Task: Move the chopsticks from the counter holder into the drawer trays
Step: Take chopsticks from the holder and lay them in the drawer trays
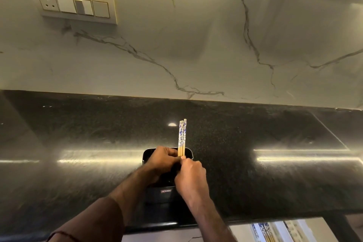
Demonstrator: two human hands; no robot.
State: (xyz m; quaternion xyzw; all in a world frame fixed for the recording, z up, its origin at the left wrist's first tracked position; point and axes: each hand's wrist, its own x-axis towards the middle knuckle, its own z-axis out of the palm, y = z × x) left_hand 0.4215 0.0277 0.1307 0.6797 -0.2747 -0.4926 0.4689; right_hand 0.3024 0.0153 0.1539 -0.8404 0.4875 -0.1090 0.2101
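A single head-worn camera is looking forward and down from the near edge of the table [255,163], facing the marble wall [196,45] that is rising along the far edge. It is sitting close enough that both forearms are entering from the bottom of the picture (the wide lens is bending the edges). Past the near edge, at the lower right, it is catching part of an open drawer [284,230].

Two bare forearms, left hand [164,160] and right hand [191,176] without rings or watch, brown sleeve [92,224] on left arm ending below elbow, thin reddish thread or band near its lower edge, right forearm uncovered
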